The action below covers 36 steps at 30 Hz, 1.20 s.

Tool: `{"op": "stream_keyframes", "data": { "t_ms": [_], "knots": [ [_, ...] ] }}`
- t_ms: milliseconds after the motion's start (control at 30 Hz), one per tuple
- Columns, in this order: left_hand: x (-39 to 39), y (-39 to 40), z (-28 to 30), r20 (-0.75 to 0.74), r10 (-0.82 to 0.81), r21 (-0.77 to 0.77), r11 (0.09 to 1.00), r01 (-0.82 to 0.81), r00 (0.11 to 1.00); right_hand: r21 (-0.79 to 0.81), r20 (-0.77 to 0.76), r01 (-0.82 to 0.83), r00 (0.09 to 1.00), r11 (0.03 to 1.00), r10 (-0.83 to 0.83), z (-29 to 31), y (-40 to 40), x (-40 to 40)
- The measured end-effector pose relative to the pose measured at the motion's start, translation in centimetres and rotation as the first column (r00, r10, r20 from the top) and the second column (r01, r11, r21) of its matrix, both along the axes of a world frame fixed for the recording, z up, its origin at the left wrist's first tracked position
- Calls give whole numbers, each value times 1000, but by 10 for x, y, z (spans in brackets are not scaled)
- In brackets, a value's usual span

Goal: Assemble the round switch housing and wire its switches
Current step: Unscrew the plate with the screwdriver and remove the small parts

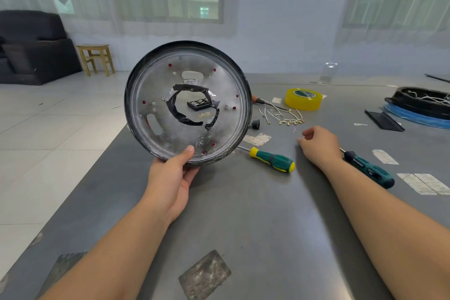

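My left hand [170, 178] grips the lower rim of the round metal housing plate [160, 85] and holds it upright above the table, thumb on its inner face. The plate has a black rim and a centre hole edged with black tape. Through that hole a black switch block [198, 104] shows on the table behind. My right hand [319, 143] rests on the table with fingers loosely curled and holds nothing. Short wires with brass terminals [285, 117] lie just beyond it. A small black switch [255, 125] sits by the plate's right edge.
A green and yellow screwdriver [272, 160] lies between my hands. A dark teal screwdriver [370, 170] lies beside my right wrist. A yellow tape roll [304, 99] and an orange-handled tool [258, 100] lie further back. A black round housing [421, 102] with wires sits far right. The grey table [255, 214] ends at left.
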State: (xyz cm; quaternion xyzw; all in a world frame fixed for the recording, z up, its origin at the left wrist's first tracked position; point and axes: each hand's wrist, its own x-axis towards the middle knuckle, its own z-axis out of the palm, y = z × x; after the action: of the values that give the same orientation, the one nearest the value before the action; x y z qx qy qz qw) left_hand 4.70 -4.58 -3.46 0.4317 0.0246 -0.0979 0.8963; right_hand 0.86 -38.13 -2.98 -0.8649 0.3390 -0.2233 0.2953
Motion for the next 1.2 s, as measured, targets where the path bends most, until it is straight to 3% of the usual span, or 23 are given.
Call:
{"op": "stream_keyframes", "data": {
  "t_ms": [233,367,600,833,933,1067,1200],
  "knots": [
    [3,-1,-4,22,-17,12,1000,17,1000,27,12,55,998,998,-56,3,-16,43],
    [3,-2,-5,41,-14,25,1000,13,999,-34,-41,85,995,996,-86,2,-13,60],
    [1,-3,-6,67,-15,23,1000,13,998,-116,-54,83,994,990,-90,-2,-12,62],
    [1,-3,-6,79,4,22,1000,-6,997,-99,-16,74,997,992,-76,-4,-12,59],
    [1,-2,-7,84,9,23,1000,-11,996,-73,52,88,995,993,-84,-4,-12,53],
    [0,-2,-6,84,4,28,1000,-6,996,-115,207,-4,978,993,28,-4,-1,34],
    [-3,-2,-4,79,32,8,999,-32,996,-116,416,-86,901,990,127,9,32,5]
  ]
}}
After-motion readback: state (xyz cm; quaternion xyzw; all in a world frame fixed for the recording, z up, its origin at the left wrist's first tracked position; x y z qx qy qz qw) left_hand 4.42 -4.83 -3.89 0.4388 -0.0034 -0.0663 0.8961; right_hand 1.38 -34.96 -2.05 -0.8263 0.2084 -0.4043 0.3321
